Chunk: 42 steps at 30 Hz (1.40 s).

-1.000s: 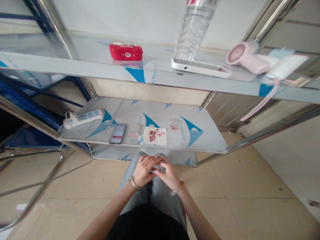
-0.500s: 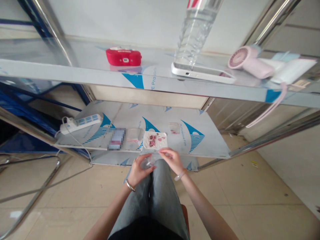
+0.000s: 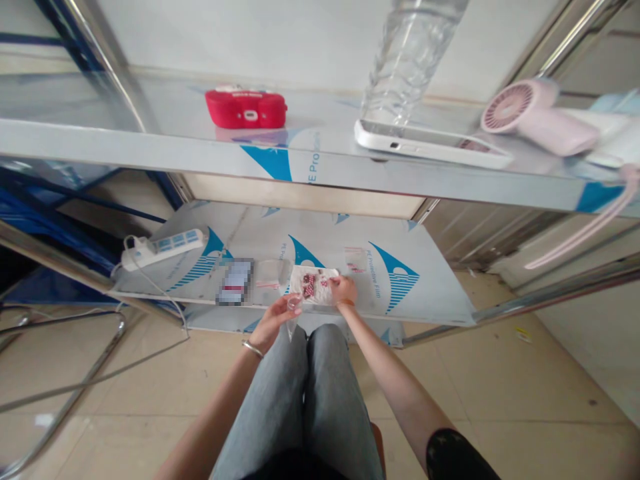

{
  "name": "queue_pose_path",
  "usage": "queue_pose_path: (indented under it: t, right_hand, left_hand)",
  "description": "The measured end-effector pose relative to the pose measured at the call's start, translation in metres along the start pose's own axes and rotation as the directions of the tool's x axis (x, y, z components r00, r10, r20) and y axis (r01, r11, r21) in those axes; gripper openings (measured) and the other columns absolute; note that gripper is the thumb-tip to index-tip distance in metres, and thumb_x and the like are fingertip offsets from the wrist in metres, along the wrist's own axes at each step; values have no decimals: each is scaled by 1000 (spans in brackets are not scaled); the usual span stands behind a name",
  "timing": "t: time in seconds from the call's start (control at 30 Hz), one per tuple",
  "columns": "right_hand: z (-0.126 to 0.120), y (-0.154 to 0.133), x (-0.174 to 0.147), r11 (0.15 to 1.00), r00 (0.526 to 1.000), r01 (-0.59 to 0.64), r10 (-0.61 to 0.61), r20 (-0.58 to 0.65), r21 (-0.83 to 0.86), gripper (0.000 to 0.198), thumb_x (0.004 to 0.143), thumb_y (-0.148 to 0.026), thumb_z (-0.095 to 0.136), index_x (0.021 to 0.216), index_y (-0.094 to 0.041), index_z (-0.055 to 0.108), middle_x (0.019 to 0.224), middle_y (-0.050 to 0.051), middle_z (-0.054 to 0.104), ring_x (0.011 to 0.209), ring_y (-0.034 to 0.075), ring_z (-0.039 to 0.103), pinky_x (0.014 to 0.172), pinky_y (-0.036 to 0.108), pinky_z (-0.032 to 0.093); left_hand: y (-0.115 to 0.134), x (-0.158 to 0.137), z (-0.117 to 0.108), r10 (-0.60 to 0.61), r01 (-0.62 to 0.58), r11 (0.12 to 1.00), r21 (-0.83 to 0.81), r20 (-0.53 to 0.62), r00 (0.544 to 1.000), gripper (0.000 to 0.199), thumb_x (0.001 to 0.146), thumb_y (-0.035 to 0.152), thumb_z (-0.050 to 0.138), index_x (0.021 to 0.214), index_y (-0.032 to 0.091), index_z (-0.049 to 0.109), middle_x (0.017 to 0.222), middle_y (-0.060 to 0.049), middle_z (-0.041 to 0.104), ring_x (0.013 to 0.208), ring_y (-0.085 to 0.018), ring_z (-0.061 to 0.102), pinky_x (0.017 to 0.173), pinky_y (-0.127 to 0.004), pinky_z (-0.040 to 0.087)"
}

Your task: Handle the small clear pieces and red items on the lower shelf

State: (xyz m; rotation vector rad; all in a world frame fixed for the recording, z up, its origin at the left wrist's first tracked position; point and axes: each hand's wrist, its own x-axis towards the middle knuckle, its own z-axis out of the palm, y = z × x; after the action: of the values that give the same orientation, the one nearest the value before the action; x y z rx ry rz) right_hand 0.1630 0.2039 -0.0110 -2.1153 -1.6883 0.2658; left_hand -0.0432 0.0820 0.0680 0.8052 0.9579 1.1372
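Right hand [image 3: 345, 291] now forward, grip unclear

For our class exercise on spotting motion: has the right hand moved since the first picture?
Yes. Judged against the lower shelf, the right hand has moved forward, from above the lap to the right end of the white tray.

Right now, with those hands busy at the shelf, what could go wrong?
The white tray lies by the front edge of the lower shelf, so a nudge from the right hand might tip it off. Its small red pieces could then scatter.

The left hand holds a clear plastic bag out past that edge; a loose grip might drop it.
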Motion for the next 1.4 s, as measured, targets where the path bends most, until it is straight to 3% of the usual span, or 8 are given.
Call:
queue_pose_path:
  t: [0.3,0.6,0.7,0.83,0.97,1.1,1.23,1.4]
  right_hand:
    - [6,7,4,994,995,19,-7,-99,112,22,75,-36,60,81,-18,70,87,10,67,77,19,59,65,24,40]
    - [7,7,9,970,994,86,-69,-80,228,16,74,-30,60,75,-18,70,80,8,68,76,18,59,71,26,42]
    - [1,-1,8,913,991,118,-82,-109,391,17,72,-32,61,71,-16,69,75,8,68,74,18,59,72,28,44]
    - [-27,-27,-2,734,981,195,-152,-123,650,28,74,-42,61,76,-15,68,78,8,68,72,18,59,71,29,47]
    - [-62,-51,-19,643,949,276,-299,-98,714,31,72,-48,64,73,-17,67,77,5,67,76,18,60,73,30,48]
    - [-78,-62,-30,620,911,333,-405,-73,710,27,73,-45,66,71,-19,68,78,5,67,80,19,61,74,30,47]
    - [-73,-59,-28,607,896,336,-441,-46,720,23,76,-42,64,79,-20,70,86,5,69,86,19,62,75,29,48]
    - [-46,-29,-6,736,937,324,-338,-93,595,16,76,-31,63,79,-18,70,85,7,70,82,20,62,76,33,48]
  left_hand:
    - [-1,11,-9,-21,20,1000,3,83,996,45,65,30,78,106,18,67,110,-8,68,108,-25,58,100,-37,37]
    - [-2,15,-12,-6,5,999,41,10,1000,46,60,33,81,101,16,68,106,-8,69,104,-24,60,99,-38,38]
    - [-3,16,-13,-7,7,999,48,5,1000,46,61,34,80,101,16,67,105,-8,69,102,-24,60,97,-38,39]
    - [-6,27,-14,-9,8,998,59,24,1000,46,61,34,81,100,15,67,104,-8,69,102,-23,61,97,-37,39]
    - [0,41,-12,13,-18,999,44,114,993,51,60,32,82,105,16,65,106,-9,69,101,-23,61,95,-37,40]
    - [9,51,-2,38,-51,997,61,196,980,52,60,29,81,107,16,65,106,-10,69,98,-23,62,93,-37,42]
    - [11,57,7,53,-73,995,73,238,970,52,60,27,81,108,15,64,109,-11,67,101,-23,61,94,-38,41]
    - [11,62,6,75,-89,994,63,193,978,50,60,29,81,106,16,65,106,-8,68,97,-21,61,94,-37,42]
